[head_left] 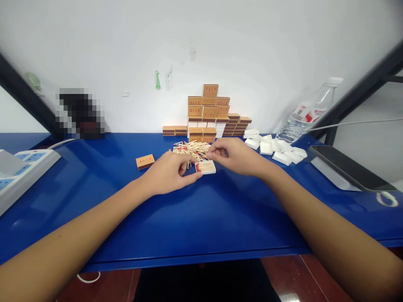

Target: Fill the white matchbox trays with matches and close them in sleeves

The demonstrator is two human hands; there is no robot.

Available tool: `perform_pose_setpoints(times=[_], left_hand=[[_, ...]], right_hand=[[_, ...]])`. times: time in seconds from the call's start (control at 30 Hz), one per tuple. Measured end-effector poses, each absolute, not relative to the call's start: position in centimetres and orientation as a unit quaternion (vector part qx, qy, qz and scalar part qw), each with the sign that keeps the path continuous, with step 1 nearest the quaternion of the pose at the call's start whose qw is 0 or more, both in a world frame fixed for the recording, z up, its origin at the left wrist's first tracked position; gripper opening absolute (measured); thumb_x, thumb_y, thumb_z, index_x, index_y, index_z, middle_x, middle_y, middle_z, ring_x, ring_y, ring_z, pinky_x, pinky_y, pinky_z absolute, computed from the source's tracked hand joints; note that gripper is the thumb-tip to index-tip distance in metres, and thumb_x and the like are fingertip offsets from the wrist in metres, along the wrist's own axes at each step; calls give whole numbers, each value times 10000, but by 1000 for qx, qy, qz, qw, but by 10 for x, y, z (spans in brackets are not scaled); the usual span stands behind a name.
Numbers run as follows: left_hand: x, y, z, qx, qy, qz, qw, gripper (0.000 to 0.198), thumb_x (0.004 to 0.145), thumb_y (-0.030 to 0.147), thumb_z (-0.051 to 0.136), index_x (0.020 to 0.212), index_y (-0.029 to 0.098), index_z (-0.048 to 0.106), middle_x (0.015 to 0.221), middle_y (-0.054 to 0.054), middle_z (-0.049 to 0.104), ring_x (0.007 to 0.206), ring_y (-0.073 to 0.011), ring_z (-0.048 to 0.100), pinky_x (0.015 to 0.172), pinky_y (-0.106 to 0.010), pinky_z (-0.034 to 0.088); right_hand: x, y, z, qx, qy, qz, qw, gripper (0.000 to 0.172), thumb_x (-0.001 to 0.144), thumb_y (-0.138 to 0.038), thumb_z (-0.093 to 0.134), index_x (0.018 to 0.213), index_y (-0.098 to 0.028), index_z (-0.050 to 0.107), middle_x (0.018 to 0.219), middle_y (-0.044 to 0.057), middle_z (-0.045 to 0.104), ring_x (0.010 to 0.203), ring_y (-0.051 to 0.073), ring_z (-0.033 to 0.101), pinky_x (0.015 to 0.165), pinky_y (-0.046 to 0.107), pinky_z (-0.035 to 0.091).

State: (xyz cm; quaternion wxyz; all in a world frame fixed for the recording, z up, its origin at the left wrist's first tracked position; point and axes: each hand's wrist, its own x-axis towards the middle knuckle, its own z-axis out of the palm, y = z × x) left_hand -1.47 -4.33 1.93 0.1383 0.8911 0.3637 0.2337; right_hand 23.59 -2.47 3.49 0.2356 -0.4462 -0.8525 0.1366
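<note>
My left hand [171,173] grips the left end of a small white tray [206,167] with several red-tipped matches in it. Just above the tray's right side is my right hand [231,155], its thumb and fingertips pinched together over the edge of the match pile; what they hold is too small to make out. Behind both hands lies a loose pile of matches [192,149]. One orange-brown matchbox [145,161] rests on the blue table, left of my left hand.
Stacked matchboxes [209,111] stand against the wall. White trays [280,149] lie at the right, near a leaning water bottle [304,113] and a phone [349,167]. A power strip [27,176] is at the left of the blue table [201,226].
</note>
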Motion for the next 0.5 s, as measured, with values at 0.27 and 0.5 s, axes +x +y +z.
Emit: perform_pose_setpoints(times=[0.27, 0.5], left_hand=[[-15, -44, 20, 896, 373, 179, 159, 317, 912, 465, 702, 1043, 184, 763, 599, 44, 587, 529, -113, 526, 551, -262, 342], [-14, -45, 21, 902, 374, 162, 139, 305, 922, 461, 688, 1034, 186, 756, 627, 28, 615, 543, -123, 533, 561, -267, 340]], right_hand=[[242, -17, 29, -495, -841, 114, 187, 127, 885, -280, 688, 811, -182, 723, 774, 26, 681, 677, 145, 554, 636, 292, 357], [234, -19, 21, -500, -842, 142, 144, 148, 926, -271, 668, 802, -190, 669, 779, 21, 685, 674, 145, 557, 640, 293, 364]])
